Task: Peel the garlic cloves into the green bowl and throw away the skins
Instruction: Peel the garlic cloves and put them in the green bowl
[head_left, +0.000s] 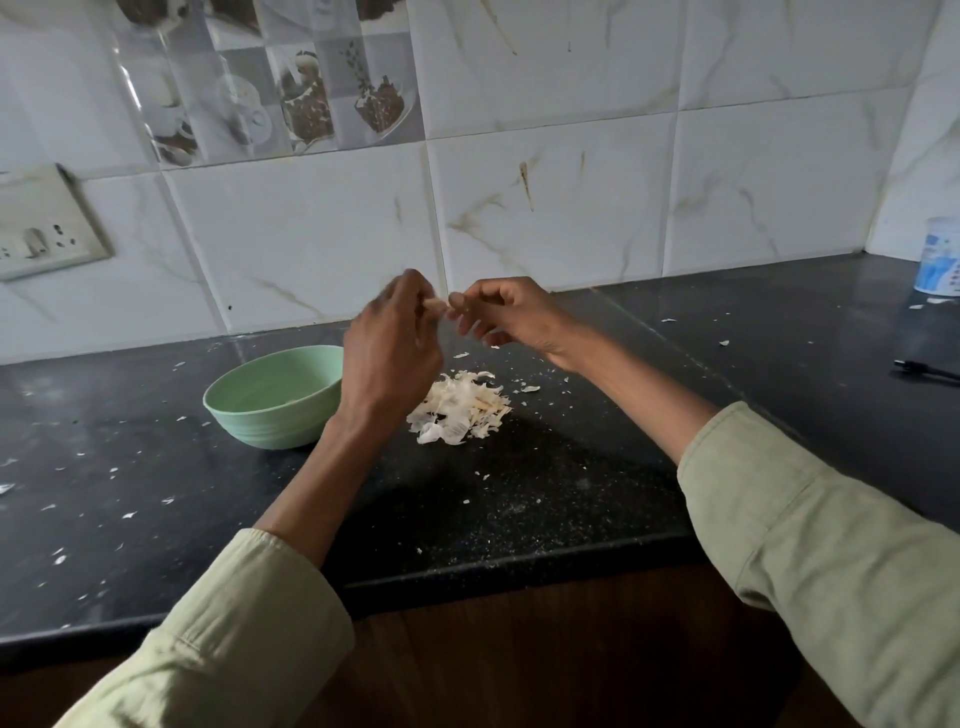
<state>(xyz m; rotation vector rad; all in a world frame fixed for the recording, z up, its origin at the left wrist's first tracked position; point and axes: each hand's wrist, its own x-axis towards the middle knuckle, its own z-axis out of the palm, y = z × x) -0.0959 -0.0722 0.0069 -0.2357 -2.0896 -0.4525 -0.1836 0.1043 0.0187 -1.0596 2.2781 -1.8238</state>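
No lettering, brand or number can be read anywhere: the blue print on the white container (939, 265) at the far right of the dark surface (571, 493) is too blurred, and the picture tile (270, 78) on the wall carries images only.

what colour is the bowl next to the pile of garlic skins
The bowl is pale mint green, seen in the head view.

Both hands, left (392, 343) and right (501, 314), pinching a garlic clove (435, 305) above the skin pile (460, 408), beside the green bowl (272, 397).
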